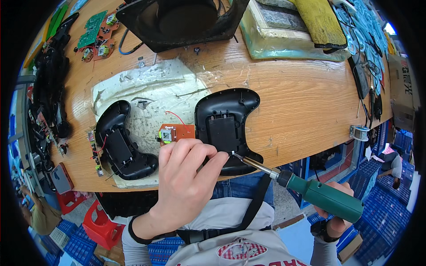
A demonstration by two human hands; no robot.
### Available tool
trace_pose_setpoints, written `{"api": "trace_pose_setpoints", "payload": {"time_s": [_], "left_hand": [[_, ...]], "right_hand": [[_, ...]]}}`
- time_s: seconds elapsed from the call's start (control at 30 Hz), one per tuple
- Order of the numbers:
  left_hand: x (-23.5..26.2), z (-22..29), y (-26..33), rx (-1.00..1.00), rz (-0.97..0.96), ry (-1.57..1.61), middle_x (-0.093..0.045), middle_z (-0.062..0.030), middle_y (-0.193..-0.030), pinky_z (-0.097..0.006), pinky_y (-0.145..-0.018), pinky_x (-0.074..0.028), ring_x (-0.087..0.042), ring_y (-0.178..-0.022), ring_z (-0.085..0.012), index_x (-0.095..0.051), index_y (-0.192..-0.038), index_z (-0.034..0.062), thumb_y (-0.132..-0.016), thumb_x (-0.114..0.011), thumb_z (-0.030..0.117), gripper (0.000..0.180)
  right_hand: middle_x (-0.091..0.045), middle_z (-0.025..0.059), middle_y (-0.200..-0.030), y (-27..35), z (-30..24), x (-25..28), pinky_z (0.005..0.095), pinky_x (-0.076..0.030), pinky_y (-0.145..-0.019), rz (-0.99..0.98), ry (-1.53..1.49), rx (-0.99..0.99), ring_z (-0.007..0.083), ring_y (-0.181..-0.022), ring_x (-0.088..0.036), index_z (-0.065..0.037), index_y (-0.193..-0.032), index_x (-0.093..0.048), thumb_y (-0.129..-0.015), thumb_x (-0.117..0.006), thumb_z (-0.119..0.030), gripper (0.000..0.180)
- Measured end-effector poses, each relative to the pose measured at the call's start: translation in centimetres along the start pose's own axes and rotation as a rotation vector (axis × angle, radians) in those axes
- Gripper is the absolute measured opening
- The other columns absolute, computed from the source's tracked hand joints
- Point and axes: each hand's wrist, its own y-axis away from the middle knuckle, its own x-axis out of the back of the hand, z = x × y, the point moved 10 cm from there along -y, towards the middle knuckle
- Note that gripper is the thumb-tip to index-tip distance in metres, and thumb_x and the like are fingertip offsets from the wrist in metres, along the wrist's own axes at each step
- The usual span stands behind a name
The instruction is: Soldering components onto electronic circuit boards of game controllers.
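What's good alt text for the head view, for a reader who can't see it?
A person's right hand holds a green-handled soldering iron, its tip at the edge of a black game-controller shell where the left hand pinches something small. A second shell and an orange circuit board lie on the wooden workbench.

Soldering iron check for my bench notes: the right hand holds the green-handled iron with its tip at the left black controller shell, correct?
Not quite. In the head view the right hand holds the green-handled soldering iron, but its tip is at the right black controller shell, not the left one.
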Motion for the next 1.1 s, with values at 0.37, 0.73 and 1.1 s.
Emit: {"api": "trace_pose_setpoints", "payload": {"time_s": [0.37, 0.73, 1.1], "left_hand": [[-0.08, -0.33, -0.39, 0.034, -0.026, 0.014, -0.054, -0.0016, -0.078, -0.034, -0.07, -0.035, -0.052, -0.078, -0.0205, -0.065, -0.081, 0.0066, -0.065, -0.072, 0.004, 0.017], [-0.2, -0.25, -0.5, 0.019, -0.051, 0.002, -0.054, -0.0016, -0.078, -0.034, -0.07, -0.034, -0.051, -0.078, -0.0203, -0.065, -0.08, 0.0064, -0.066, -0.071, 0.005, 0.016], [-0.23, -0.1, -0.57, 0.007, -0.051, -0.006, -0.054, -0.0016, -0.077, -0.034, -0.072, -0.035, -0.051, -0.078, -0.0204, -0.065, -0.079, 0.0062, -0.066, -0.071, 0.005, 0.014]], "right_hand": [[-0.047, -0.0034, -0.05, -0.28, -0.05, -0.22, 0.0186, -0.02, -0.039, 0.054, 0.115, -0.019, 0.0026, -0.039, -0.036, 0.002, -0.079, -0.052, -0.061, -0.047, -0.082, 0.086], [-0.064, 0.0038, -0.059, -0.47, 0.17, -0.09, 0.0172, -0.041, -0.041, 0.037, -0.03, -0.046, 0.009, -0.046, -0.059, 0.004, -0.085, -0.06, -0.057, -0.066, -0.072, 0.081], [-0.065, 0.0053, -0.061, -0.21, -0.08, 0.22, 0.017, -0.044, -0.042, 0.038, 0.018, -0.009, 0.0087, -0.048, -0.061, 0.003, -0.086, -0.06, -0.054, -0.068, -0.071, 0.081]]}}
